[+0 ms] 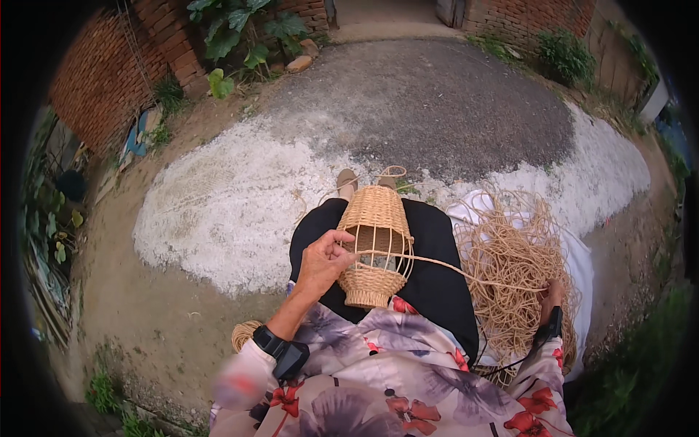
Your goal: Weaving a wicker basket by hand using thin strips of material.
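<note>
A woven tan basket (373, 207) rests on my lap, with woven top and base and open vertical ribs between. My left hand (325, 266) is at its left side, thumb and fingers pinched on a tan cord by the ribs. The cord (451, 268) runs across the ribs and out to the right. My right hand (550, 295) is at the right edge of a loose tangle of tan cord (510, 247), closed on some of it, fingertips partly hidden. The tangle lies on a white cloth (579, 342).
A coil of cord (245, 333) lies beside my left hip. My shoes (346, 180) stand on patchy white and dark gravel ground (218, 218). Brick walls (109, 95), a doorway (393, 18) and leafy plants (233, 33) edge the yard.
</note>
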Available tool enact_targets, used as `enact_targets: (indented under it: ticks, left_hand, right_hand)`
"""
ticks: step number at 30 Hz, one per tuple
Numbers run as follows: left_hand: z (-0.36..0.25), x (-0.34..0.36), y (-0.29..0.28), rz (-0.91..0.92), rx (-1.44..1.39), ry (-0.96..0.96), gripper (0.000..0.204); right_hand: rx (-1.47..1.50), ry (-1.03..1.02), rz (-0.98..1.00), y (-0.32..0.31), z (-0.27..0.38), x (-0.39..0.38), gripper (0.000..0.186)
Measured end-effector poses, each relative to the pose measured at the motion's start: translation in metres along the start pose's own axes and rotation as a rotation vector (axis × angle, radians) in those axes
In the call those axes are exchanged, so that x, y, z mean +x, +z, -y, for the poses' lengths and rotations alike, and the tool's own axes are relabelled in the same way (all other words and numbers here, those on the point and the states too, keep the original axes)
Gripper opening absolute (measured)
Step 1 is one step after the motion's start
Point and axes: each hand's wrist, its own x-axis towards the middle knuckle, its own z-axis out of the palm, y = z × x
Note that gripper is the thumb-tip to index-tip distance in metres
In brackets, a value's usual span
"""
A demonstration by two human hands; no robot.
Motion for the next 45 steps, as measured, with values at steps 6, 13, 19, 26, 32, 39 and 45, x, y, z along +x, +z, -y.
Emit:
enact_targets:
  ticks: [6, 13, 19, 26, 32, 39, 45]
  left_hand:
    - [-0.017, -0.003, 0.015, -0.122, 0.729, 0.278, 0.025]
    - [0.013, -0.002, 0.007, -0.294, 0.817, 0.479, 0.027]
    - [0.003, -0.002, 0.013, -0.305, 0.831, 0.590, 0.026]
    - [0.025, 0.011, -0.012, -0.536, 0.727, 0.395, 0.028]
    - [0.081, 0.001, -0.140, -0.455, 0.244, -0.513, 0.046]
    - [-0.015, -0.011, -0.025, -0.079, 0.697, 0.546, 0.028]
    - [-0.006, -0.002, -0.003, -0.067, 0.819, 0.680, 0.013]
  right_hand:
    - [-0.481, -0.539, 0.206, 0.024, -0.037, -0.015, 0.022]
    - [-0.444, -1.373, 0.746, 0.137, 0.014, -0.253, 0.022]
    - [-0.533, -1.584, 1.092, 0.194, 0.010, -0.332, 0.013]
    - [-0.844, -1.577, 1.142, 0.213, -0.001, -0.329, 0.020]
    - [-0.771, -1.433, 1.219, 0.213, -0.001, -0.318, 0.020]
    - [-0.776, -1.441, 1.250, 0.210, 0.002, -0.326, 0.022]
    - [-0.755, -1.399, 1.271, 0.211, -0.002, -0.326, 0.021]
